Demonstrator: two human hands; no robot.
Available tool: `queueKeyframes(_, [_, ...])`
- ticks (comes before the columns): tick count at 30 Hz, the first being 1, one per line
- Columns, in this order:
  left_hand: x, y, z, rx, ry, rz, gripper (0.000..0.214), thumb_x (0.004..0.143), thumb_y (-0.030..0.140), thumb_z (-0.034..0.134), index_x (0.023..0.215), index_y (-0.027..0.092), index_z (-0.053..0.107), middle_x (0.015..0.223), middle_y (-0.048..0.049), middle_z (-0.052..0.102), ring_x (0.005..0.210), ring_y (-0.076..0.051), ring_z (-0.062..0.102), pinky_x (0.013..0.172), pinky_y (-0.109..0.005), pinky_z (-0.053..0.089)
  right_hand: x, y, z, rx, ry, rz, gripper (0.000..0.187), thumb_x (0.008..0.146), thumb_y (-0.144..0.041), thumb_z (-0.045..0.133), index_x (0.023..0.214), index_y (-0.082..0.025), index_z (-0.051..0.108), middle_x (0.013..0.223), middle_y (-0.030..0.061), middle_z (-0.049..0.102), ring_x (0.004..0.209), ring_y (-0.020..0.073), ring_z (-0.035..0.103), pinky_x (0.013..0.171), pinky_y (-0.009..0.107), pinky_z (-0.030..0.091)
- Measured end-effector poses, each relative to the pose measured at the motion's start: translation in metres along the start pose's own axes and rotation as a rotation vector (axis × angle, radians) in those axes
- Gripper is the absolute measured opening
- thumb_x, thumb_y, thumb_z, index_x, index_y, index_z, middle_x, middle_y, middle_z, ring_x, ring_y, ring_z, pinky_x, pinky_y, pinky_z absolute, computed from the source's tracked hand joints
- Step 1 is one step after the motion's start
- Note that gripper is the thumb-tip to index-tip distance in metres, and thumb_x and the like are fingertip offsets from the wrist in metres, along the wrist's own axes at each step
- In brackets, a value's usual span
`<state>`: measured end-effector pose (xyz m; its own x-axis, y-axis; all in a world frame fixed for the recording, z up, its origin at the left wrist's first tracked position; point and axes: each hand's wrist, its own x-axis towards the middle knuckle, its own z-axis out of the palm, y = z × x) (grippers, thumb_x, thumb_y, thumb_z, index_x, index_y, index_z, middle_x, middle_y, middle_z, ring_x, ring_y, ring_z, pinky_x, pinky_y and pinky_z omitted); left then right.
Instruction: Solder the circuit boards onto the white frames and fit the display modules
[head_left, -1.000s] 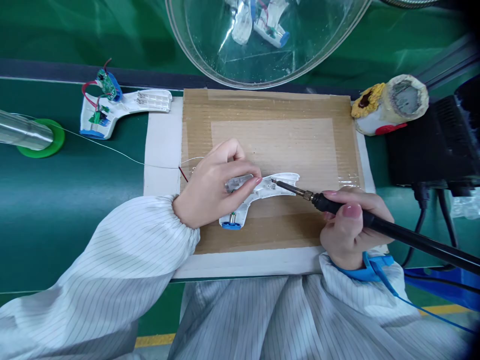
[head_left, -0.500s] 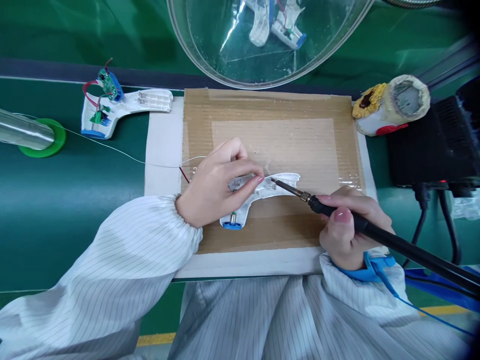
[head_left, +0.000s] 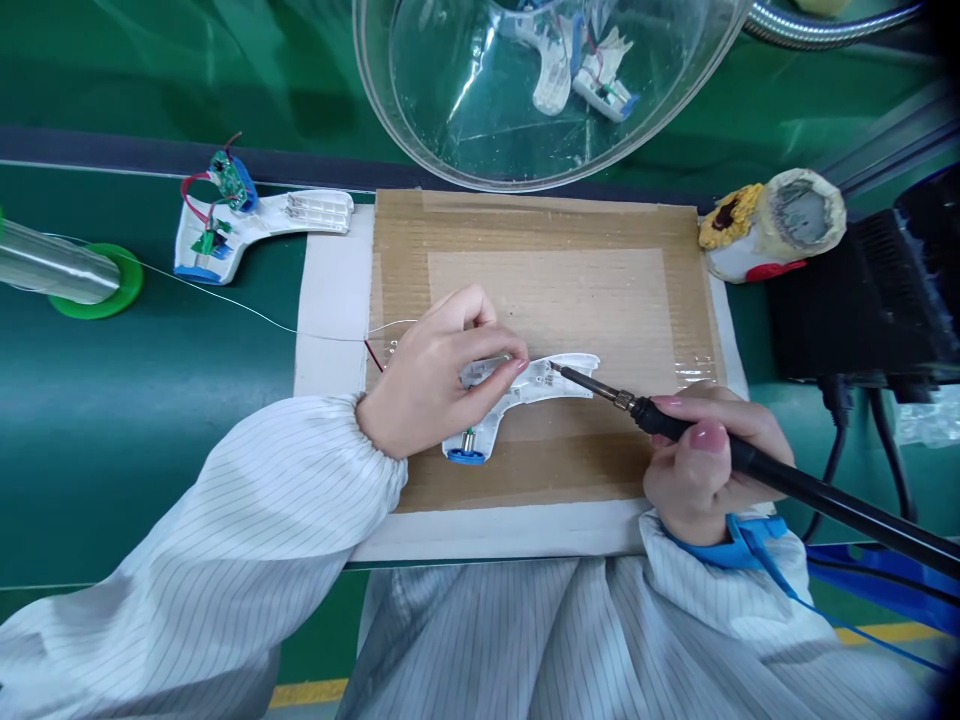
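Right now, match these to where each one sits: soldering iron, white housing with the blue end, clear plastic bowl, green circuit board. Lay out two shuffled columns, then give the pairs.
1. soldering iron
2. white plastic housing with blue end
3. clear plastic bowl
4. green circuit board

A. wired to a second housing on the green mat
B. gripped in the right hand
C. beyond the cardboard pad, holding more housings
D. under the left hand, on the pad

Pairs: 1-B, 2-D, 3-C, 4-A

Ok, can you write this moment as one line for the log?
left hand: holds white plastic housing | right hand: holds soldering iron | iron tip: at housing
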<state>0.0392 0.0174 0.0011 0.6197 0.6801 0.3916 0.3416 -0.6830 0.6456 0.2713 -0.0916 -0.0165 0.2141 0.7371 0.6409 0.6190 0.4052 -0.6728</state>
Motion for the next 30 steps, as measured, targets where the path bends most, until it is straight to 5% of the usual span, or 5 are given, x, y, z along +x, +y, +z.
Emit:
queueKeyframes(13, [0.002, -0.001, 0.002, 0.001, -0.019, 0.006, 0.012, 0.096, 0.017, 0.065, 0.091, 0.016, 0.076, 0.083, -0.0023, 0.051, 0.076, -0.017, 0.055, 0.070, -0.032, 0.046, 0.003, 0.001, 0.005, 0.013, -0.024, -0.098, 0.018, 0.102, -0.030, 0.058, 0.099, -0.025, 0.076, 0.064, -0.0032, 0.065, 0.048, 0.0120, 0.054, 0.043, 0.029, 0.039])
queueKeyframes(20, [0.000, 0.002, -0.001, -0.040, -0.070, -0.009, 0.015, 0.097, 0.018, 0.064, 0.092, 0.017, 0.078, 0.085, -0.0029, 0.053, 0.077, -0.017, 0.057, 0.070, -0.031, 0.046, 0.001, 0.002, 0.006, 0.058, 0.066, -0.101, 0.019, 0.101, -0.028, 0.059, 0.092, -0.024, 0.076, 0.061, -0.0013, 0.065, 0.046, 0.0146, 0.051, 0.040, 0.033, 0.034])
queueKeyframes(30, [0.000, 0.001, 0.001, -0.029, -0.106, -0.013, 0.016, 0.099, 0.020, 0.062, 0.095, 0.018, 0.078, 0.086, -0.0036, 0.055, 0.077, -0.017, 0.058, 0.071, -0.031, 0.048, -0.003, -0.002, -0.005, -0.017, -0.078, -0.006, 0.022, 0.102, -0.031, 0.057, 0.091, -0.024, 0.075, 0.067, -0.0004, 0.065, 0.049, 0.0138, 0.054, 0.044, 0.032, 0.043])
